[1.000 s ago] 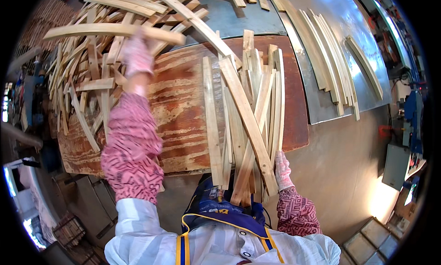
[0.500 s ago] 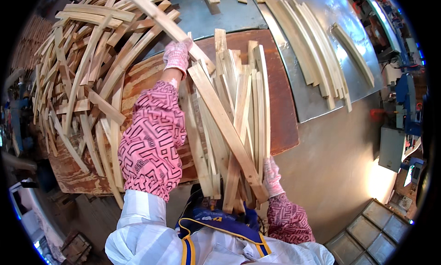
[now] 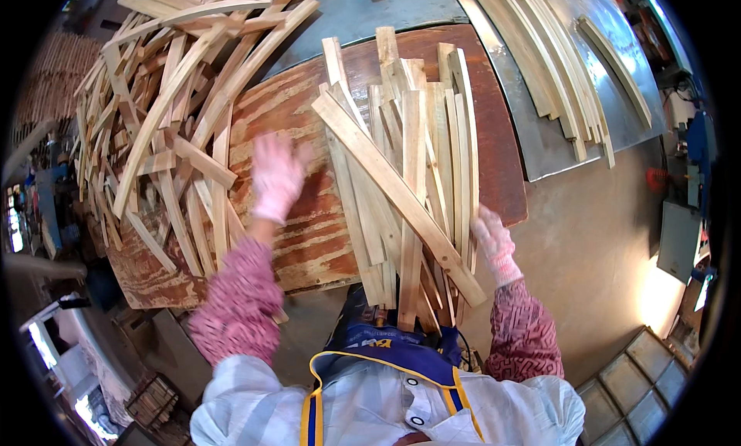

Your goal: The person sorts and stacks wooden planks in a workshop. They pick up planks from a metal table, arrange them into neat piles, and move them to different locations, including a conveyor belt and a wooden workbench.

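Observation:
A loose pile of pale wooden strips (image 3: 413, 145) lies lengthwise in front of me on a worn reddish-brown board (image 3: 305, 257). One wide strip (image 3: 397, 195) crosses it slantwise on top. To the left of this pile, my left hand (image 3: 278, 176), in a pink and white glove, is over the bare board. Motion blurs it, but its fingers look spread and nothing is in them. My right hand (image 3: 495, 247), gloved alike, rests its fingers against the pile's right side near the closer end, without wrapping round a strip.
A big tangled heap of wooden strips (image 3: 166, 129) covers the left of the board. Several curved strips (image 3: 552, 67) lie on a grey metal surface (image 3: 540, 149) at the far right. A gridded metal panel (image 3: 625, 388) is at the lower right.
My left hand has let go of a long strip it held at the far end of the pile and has drawn back toward me. My right hand stays at the pile's right side.

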`<state>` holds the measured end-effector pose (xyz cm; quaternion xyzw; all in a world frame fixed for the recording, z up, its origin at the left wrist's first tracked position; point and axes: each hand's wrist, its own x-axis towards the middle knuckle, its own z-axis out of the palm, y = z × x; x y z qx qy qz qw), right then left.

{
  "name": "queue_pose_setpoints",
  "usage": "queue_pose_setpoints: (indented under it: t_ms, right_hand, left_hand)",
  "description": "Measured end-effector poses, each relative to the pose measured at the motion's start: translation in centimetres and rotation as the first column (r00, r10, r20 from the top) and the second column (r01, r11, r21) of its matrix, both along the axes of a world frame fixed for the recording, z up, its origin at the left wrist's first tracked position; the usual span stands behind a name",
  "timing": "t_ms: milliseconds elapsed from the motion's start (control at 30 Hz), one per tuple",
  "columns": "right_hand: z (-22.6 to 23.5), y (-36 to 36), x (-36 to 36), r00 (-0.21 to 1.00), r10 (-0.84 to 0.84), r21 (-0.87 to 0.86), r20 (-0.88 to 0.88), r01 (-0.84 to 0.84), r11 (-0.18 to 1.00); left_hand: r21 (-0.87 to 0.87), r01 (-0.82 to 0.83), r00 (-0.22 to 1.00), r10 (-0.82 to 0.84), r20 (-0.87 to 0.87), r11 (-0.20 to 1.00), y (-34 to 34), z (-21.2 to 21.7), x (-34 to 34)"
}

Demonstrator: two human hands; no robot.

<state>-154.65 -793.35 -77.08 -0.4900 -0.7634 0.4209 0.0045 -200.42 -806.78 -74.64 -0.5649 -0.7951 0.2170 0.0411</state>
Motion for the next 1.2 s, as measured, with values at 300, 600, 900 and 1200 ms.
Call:
queue_pose_setpoints:
  t_ms: [300,600,900,1200]
  right_hand:
    - [-7.6,2.7,-6.0,0.944,-0.277,-0.24,-0.177,0.232,0.943]
    - [2.0,-0.5,-10.5,0.906,-0.135,-0.284,-0.4,0.017,0.959]
    - [-2.1,0.7,-7.1,0.918,-0.32,-0.529,-0.233,0.157,0.834]
    - [-2.4,-9.2,1.6,0.81,-0.568,-0.709,-0.143,0.317,0.63]
  left_hand:
    - [0.327,-0.637,0.346,-0.12,0.931,0.698,-1.4,-6.5,19.2]
    - [-0.146,-0.773,-0.151,0.044,0.988,0.617,2.6,-1.2,16.4]
    - [-0.316,-0.715,-0.334,0.092,0.938,0.624,2.2,2.4,19.1]
    - [-0.354,-0.725,-0.477,-0.059,0.877,0.591,-8.7,-1.9,26.6]
